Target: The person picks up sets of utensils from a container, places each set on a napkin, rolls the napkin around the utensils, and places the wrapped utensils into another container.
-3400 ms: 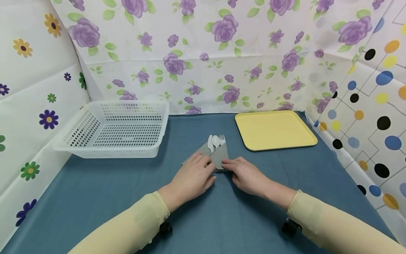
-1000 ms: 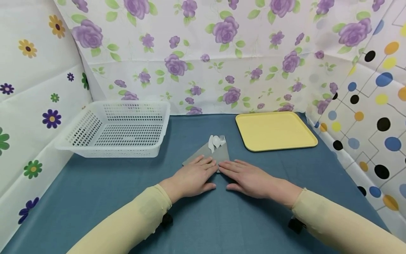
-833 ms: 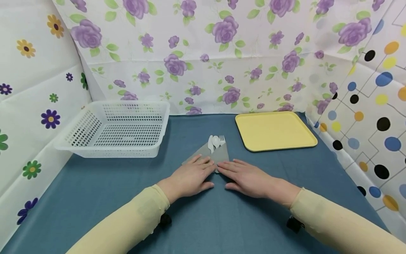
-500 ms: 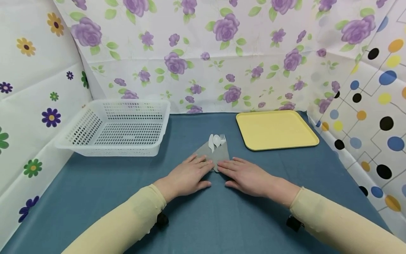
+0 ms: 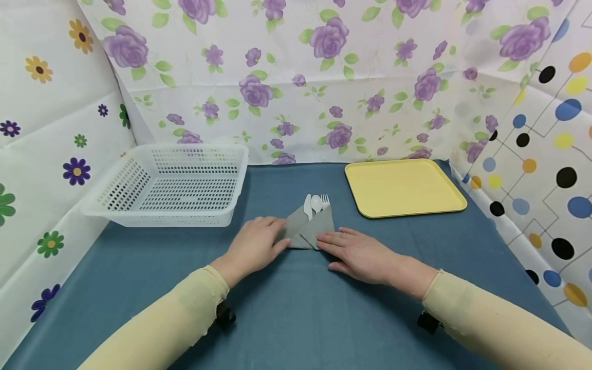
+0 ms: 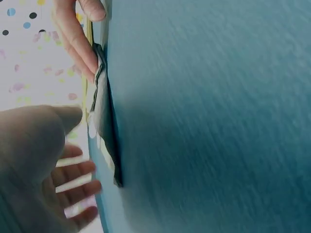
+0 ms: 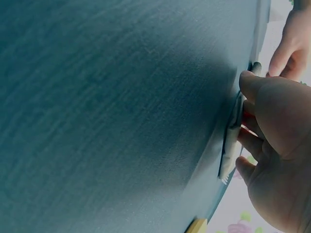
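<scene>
A grey folded napkin [image 5: 319, 225] lies on the blue tablecloth, with a white plastic knife [image 5: 308, 207], spoon [image 5: 316, 204] and fork [image 5: 325, 200] sticking out of its top. My left hand [image 5: 255, 242] is over the napkin's left corner, which it hides in the head view. In the left wrist view, that hand's fingers [image 6: 77, 193] are spread and relaxed beside the napkin. On the lower right part of the napkin rest the extended fingers of my right hand [image 5: 359, 254]. The fork tines [image 7: 224, 179] show past that hand in the right wrist view.
A white perforated basket [image 5: 171, 221] stands at the back left of the table. At the back right lies a yellow tray [image 5: 404, 187]. Patterned cloths [image 5: 296, 123] enclose the table at the back and both sides.
My left hand has lifted from the lower middle of the napkin and moved left to its left corner, uncovering the fold. My right hand has flattened and stays on the napkin.
</scene>
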A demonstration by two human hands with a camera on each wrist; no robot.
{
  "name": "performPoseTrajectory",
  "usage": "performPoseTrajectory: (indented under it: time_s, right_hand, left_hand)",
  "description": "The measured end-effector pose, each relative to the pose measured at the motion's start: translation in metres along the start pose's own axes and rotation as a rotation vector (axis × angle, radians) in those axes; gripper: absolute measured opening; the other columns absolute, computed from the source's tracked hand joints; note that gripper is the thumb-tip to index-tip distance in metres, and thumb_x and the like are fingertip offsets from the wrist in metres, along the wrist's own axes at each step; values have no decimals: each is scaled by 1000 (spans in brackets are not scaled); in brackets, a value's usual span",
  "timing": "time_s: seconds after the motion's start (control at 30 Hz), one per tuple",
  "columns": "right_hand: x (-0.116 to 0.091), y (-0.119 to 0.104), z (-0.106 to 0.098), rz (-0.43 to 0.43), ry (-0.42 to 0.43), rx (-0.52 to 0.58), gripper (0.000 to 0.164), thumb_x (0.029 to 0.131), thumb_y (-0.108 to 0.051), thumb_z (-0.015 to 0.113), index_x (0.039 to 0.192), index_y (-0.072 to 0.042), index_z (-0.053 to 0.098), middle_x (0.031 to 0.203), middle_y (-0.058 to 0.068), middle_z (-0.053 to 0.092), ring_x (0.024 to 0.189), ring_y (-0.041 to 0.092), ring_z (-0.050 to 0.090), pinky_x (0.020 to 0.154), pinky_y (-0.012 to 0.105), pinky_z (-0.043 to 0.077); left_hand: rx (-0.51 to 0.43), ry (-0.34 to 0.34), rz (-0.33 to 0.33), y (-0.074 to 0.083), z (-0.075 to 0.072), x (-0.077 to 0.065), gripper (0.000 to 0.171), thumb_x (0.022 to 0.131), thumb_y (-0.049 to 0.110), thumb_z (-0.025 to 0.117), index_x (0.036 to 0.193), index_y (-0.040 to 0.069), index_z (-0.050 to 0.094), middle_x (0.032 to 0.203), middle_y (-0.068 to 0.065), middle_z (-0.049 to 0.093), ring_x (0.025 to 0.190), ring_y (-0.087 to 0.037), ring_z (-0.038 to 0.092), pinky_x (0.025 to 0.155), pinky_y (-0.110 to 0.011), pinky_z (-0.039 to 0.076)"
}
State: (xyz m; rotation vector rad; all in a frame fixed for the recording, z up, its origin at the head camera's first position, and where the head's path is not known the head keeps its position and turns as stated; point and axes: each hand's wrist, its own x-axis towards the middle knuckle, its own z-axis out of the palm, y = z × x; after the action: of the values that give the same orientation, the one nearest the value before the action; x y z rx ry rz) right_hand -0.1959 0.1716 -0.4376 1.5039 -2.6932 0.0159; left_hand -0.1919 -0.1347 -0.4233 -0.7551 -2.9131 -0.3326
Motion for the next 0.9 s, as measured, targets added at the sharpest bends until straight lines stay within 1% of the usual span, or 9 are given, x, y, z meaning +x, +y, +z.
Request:
performPoseTrajectory:
  time_s: [0.1,0.2,0.43,0.6,0.73,0.9]
  right_hand:
    - [0,0,-2,3,-4,2,64,112,-40,69,163,-4,54,168,12,51,156,28,48,129,54,35]
    - [0,-1,-3,5,-4,3,65,111,-40,69,162,-4,54,168,12,51,156,28,48,129,54,34]
    - [0,0,-2,8,0,0,69,110,-47,69,162,-5,55,168,12,52,155,27,49,130,53,33]
    - [1,0,1,8,6,-6,71,109,-50,69,162,-5,55,167,12,53,155,27,50,131,53,31]
    - [2,-1,1,8,13,0,73,108,-53,69,162,-5,55,166,12,54,154,27,50,131,54,30]
    - [3,-1,1,3,20,1,76,107,-56,69,161,-4,56,165,13,55,153,27,51,131,55,30]
  left_hand:
    - [30,-2,-98,-3,1,-1,53,110,41,71,148,5,67,137,-17,70,124,-39,66,103,-59,54]
    - [40,-12,-150,-4,3,-1,55,109,43,71,147,4,66,134,-19,69,120,-40,64,99,-59,54]
    - [-17,-54,-240,-2,7,5,60,110,49,68,147,2,66,138,-23,65,126,-42,61,104,-61,51]
    - [-29,-74,-287,0,8,10,67,109,58,66,145,1,67,139,-23,65,125,-42,60,105,-61,50]
    - [7,-91,-307,3,10,11,72,106,62,68,142,0,67,137,-22,63,123,-41,58,105,-60,48]
    - [61,-107,-313,6,14,12,73,103,59,73,144,0,64,138,-23,61,124,-42,56,105,-60,48]
